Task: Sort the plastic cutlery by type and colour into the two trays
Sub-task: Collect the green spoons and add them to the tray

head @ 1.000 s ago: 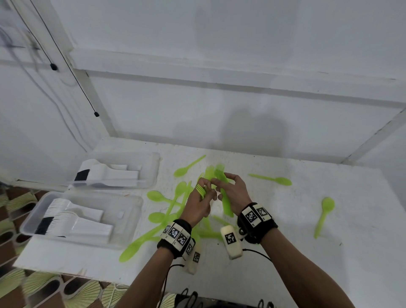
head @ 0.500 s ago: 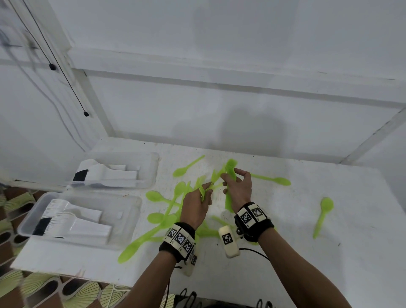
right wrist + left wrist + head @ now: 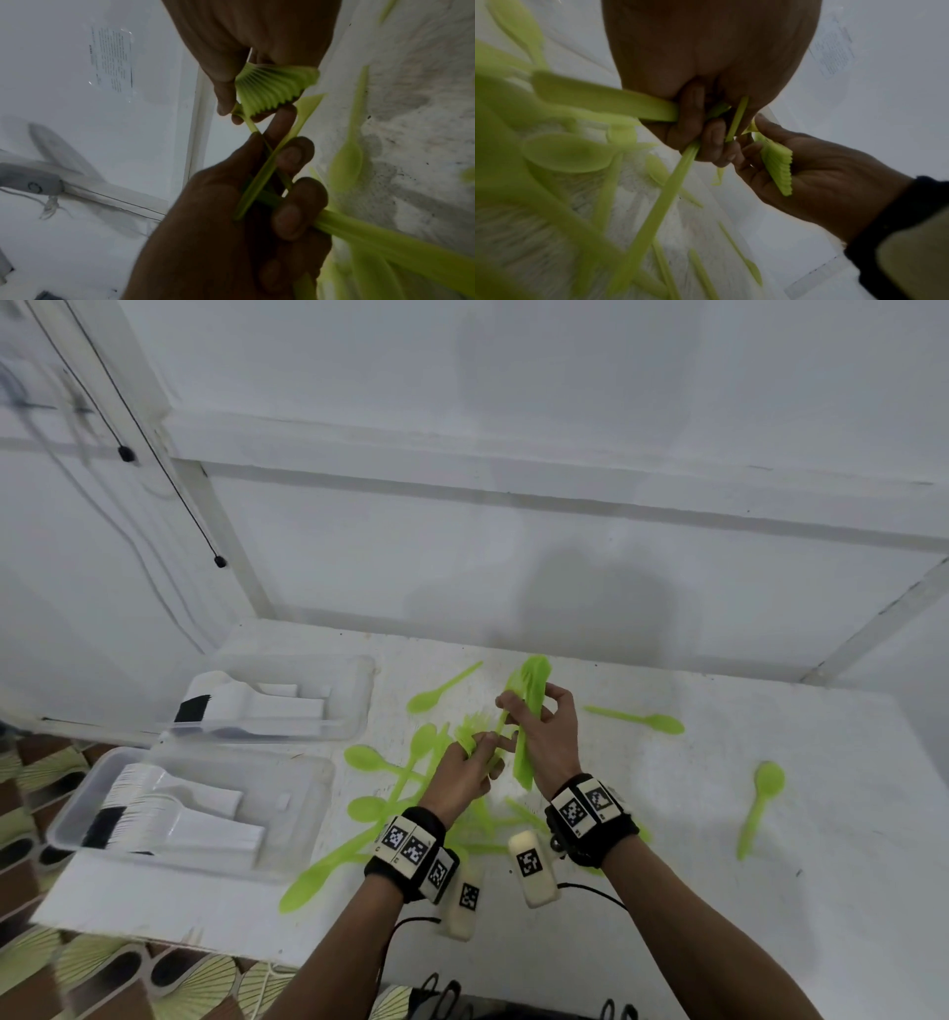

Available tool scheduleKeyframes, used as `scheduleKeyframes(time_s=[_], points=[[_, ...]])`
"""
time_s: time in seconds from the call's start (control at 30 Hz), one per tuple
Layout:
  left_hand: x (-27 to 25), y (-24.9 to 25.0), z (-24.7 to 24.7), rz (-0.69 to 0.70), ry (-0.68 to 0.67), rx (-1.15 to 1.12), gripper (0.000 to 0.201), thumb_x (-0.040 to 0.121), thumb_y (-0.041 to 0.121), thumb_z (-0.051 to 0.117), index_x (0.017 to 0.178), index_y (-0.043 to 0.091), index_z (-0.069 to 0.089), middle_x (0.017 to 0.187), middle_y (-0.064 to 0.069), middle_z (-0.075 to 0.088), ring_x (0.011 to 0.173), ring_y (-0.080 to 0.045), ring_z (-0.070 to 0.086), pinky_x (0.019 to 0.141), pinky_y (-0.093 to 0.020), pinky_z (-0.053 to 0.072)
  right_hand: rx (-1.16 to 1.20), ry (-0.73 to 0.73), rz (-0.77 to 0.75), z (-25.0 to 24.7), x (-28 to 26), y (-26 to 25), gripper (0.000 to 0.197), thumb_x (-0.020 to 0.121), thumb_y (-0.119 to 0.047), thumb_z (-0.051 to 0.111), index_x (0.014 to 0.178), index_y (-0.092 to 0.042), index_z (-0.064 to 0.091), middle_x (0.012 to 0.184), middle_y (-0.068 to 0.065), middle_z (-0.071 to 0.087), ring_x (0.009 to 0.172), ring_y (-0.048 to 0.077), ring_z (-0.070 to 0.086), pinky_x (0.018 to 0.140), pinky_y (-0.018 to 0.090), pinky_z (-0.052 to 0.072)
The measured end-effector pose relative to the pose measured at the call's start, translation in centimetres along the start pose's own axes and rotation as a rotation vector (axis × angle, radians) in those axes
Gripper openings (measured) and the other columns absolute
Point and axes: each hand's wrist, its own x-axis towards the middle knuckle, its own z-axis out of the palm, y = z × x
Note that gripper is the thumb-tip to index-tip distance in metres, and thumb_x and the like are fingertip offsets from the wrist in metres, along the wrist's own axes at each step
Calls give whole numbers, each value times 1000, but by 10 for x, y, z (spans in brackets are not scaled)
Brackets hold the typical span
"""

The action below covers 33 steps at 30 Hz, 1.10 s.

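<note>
Above the middle of the bench [image 3: 667, 891], the right hand [image 3: 547, 737] gripped a stack of green cutlery [image 3: 529, 711], while the left hand [image 3: 462, 775] pinched several green pieces [image 3: 470, 729].

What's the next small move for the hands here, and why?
Probably slide the single green piece out of the left hand onto the stack gripped by the right hand. The right thumb and fingertip already pinch its end, while the left hand holds several more.

Right hand [image 3: 257, 40] grips stacked green cutlery [image 3: 272, 89].
</note>
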Motion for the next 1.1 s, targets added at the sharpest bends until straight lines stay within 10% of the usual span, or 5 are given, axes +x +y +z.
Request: scheduleKeyframes(time_s=[0.2, 0.4, 0.67, 1.1], points=[[-3, 5, 2, -212, -47, -166, 29, 105, 36, 47, 88, 17, 60, 69, -2, 50, 46, -12, 39, 39, -18, 22, 9, -84, -48, 8, -4, -7, 60, 83, -34, 77, 129, -13, 44, 107, 13, 76, 100, 30, 72, 79, 44, 59], [-4, 3, -7, -230, -88, -192, 30, 105, 37, 47, 96, 14, 64, 70, -2, 51, 48, -12, 35, 39, -20, 16, 34, -213, -37, 0, -6, -9, 43, 98, -14, 64, 133, -11, 40, 117, 18, 73, 105, 39, 71, 90, 51, 59], [-10, 6, -7, -172, -133, -87, 52, 101, 62, 45, 90, 14, 60, 77, -8, 52, 48, -13, 34, 41, -20, 19, 126, -173, 0, -2, -2, -8, 51, 94, -7, 69, 134, -10, 38, 115, 22, 72, 104, 42, 71, 91, 54, 58], [-11, -4, 1, -17, -20, 92, 64, 105, 54, 42, 62, 7, 50, 45, -8, 43, 39, -18, 39, 50, -24, 35, 30, -110, 3, -2, 0, 5, 53, 90, -6, 74, 133, -12, 44, 101, 23, 75, 96, 37, 75, 72, 43, 62]])
